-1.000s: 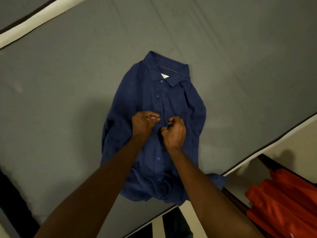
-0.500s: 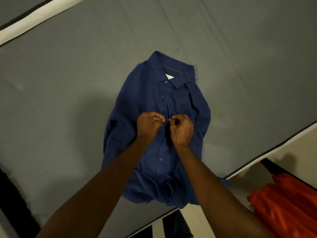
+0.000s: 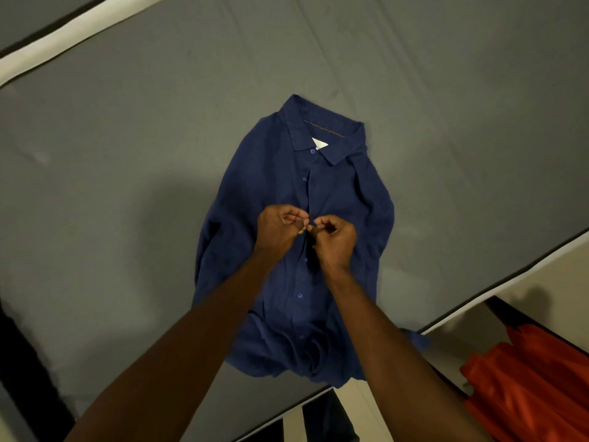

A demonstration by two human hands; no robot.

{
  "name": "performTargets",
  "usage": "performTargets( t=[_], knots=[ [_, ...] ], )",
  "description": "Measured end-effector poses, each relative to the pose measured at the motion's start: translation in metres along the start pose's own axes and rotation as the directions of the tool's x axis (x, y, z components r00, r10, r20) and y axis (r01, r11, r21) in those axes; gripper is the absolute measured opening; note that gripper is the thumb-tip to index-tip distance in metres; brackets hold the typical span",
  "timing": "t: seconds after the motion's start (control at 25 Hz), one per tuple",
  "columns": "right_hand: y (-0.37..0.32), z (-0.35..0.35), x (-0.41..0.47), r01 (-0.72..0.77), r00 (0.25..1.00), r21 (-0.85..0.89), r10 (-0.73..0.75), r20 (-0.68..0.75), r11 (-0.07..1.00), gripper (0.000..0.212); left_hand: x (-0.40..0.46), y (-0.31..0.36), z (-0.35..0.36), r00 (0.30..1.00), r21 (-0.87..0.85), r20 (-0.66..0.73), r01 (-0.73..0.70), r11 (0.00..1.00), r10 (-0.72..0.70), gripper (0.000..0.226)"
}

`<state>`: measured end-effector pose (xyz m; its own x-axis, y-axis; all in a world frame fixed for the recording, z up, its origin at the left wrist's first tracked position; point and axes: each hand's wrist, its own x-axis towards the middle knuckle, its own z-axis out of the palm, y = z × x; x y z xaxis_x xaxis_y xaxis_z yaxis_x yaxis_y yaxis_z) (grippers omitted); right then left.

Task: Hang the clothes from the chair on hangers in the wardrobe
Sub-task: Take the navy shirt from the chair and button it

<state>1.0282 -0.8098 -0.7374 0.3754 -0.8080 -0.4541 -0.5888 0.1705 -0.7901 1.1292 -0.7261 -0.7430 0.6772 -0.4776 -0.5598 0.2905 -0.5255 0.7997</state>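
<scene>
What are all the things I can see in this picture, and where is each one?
shirt: one, dark blue, lying face up on the bed, collar away from the person, hem bunched at the near edge
label: one, white, inside the collar
bed sheet: one, grey, covering the mattress under the shirt
mattress edge: white with dark piping, top left and lower right
orange-red fabric: one piece, bottom right beside the bed
left hand: one, pinching the shirt front at mid-chest
right hand: one, pinching the shirt front beside it

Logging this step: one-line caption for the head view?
Both hands, left and right, pinch the button placket of a navy shirt lying on a grey bed.
</scene>
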Motion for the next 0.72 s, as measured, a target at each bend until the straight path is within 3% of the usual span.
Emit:
performTargets(
  t=[0.28,0.48,0.72],
  knots=[
    [0.006,-0.002,-0.005,-0.080,0.997,0.100,0.080,0.003,0.992,0.006,-0.001,-0.002,-0.002,0.996,-0.072,0.078,0.037,0.997,-0.032,0.014],
    [0.003,-0.006,-0.013,-0.148,0.989,0.230,0.142,0.042,0.962,0.016,0.003,-0.003,0.001,0.993,-0.133,0.050,0.112,0.985,-0.106,0.011],
    [-0.002,-0.008,-0.011,-0.185,0.983,0.279,0.176,0.060,0.942,0.008,-0.001,0.002,-0.001,0.989,-0.152,0.049,0.148,0.977,-0.142,0.012]
  ],
)
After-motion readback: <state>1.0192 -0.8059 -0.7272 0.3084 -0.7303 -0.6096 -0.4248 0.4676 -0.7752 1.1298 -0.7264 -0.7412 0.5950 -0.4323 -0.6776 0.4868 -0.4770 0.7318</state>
